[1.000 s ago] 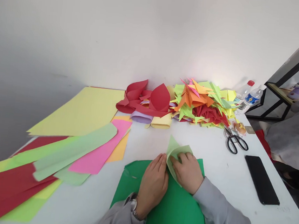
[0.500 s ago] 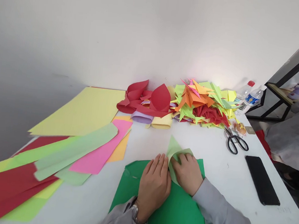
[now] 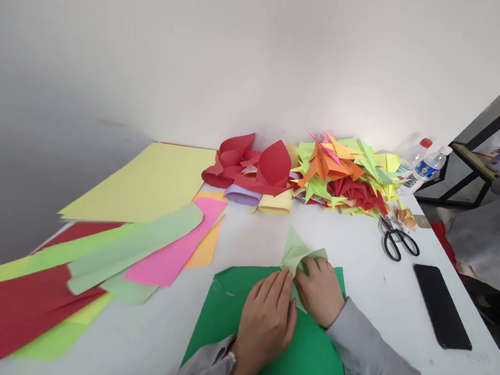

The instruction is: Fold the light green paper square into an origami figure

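Note:
A light green sheet of paper (image 3: 293,252), partly folded over, lies at the far edge of a dark green sheet (image 3: 304,358). My right hand (image 3: 320,291) has its fingers curled round the folded flap of the light green paper; the fingertips are hidden beneath it. With fingers together and extended, my left hand (image 3: 266,316) lies flat over the dark green sheet, its fingertips touching the left edge of the light green paper. A watch (image 3: 231,367) shows on the left wrist.
Coloured paper strips (image 3: 137,253) and a yellow stack (image 3: 144,183) lie to the left. Red curled paper shapes (image 3: 274,166) and a pile of folded paper (image 3: 344,173) stand by the wall. Scissors (image 3: 397,240), a black phone (image 3: 442,306) and bottles (image 3: 424,169) are to the right.
My left hand's fingertips have shifted right, onto the light green paper near my right hand. The right fingers have tucked further under the flap. The whole view has shifted slightly.

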The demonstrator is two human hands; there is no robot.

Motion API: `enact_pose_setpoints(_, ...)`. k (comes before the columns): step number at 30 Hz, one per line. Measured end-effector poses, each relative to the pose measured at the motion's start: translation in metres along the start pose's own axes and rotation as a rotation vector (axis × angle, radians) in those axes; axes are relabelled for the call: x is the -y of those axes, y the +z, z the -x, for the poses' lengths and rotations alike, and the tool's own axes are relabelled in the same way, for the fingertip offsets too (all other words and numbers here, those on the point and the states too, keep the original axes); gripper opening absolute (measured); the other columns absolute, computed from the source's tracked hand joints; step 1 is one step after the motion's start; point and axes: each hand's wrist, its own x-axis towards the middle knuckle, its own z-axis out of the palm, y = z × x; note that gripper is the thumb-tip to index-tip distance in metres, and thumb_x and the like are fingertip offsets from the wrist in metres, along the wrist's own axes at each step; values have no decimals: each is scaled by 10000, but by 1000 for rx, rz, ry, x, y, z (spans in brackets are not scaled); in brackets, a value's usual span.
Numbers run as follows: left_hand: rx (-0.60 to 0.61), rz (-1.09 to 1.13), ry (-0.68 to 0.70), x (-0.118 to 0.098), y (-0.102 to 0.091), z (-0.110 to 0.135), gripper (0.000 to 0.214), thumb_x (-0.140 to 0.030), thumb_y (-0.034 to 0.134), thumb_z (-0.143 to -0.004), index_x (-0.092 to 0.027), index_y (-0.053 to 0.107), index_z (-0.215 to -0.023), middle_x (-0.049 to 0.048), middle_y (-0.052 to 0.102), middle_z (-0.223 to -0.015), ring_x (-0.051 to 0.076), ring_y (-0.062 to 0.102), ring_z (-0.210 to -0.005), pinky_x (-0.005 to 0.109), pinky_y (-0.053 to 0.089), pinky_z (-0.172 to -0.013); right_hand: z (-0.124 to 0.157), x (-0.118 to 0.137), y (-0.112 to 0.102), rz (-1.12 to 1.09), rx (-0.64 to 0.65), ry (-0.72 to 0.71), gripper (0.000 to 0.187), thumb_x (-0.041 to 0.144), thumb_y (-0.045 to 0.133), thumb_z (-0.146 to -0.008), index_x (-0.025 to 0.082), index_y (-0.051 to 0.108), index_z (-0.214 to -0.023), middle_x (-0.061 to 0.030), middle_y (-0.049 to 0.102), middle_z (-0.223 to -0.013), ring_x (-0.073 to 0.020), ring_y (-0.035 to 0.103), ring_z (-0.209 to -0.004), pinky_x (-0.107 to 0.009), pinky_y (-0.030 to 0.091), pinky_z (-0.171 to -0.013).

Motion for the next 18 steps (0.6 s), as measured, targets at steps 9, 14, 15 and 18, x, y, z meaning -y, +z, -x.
enact_pose_setpoints(9, 62, -29, 29, 0, 4, -2, 394, -217, 426, -910, -63, 551, -1251, 186, 604, -1264, 315, 578, -1123, 416, 469, -861, 2, -3, -1, -18, 20, -34, 87, 229, 600, -868, 207, 666, -920, -104, 578, -1057, -244, 448, -917, -363, 378, -746)
enact_pose_setpoints(14, 83, -24, 11, 3, 7, -3, 395, -250, 438, -909, -95, 559, -1252, 175, 592, -1281, 327, 558, -1139, 422, 461, -865, 5, -7, 3, -52, -32, -60, 79, 197, 585, -874, 182, 659, -898, -110, 575, -1075, -237, 465, -938, -358, 409, -767)
enact_pose_setpoints(15, 85, -22, 8, 3, 8, -3, 398, -255, 439, -909, -97, 557, -1255, 174, 595, -1276, 329, 556, -1138, 425, 459, -867, 5, -8, 4, -70, -46, -68, 81, 185, 580, -875, 178, 656, -902, -107, 579, -1065, -237, 471, -946, -358, 417, -778)
enact_pose_setpoints(18, 101, -29, 4, 4, 9, -4, 405, -275, 438, -912, -91, 562, -1250, 178, 609, -1247, 333, 557, -1118, 435, 458, -862, 5, -11, 5, -133, -75, -107, 100, 147, 547, -885, 162, 645, -901, -91, 598, -986, -222, 497, -917, -355, 443, -807)
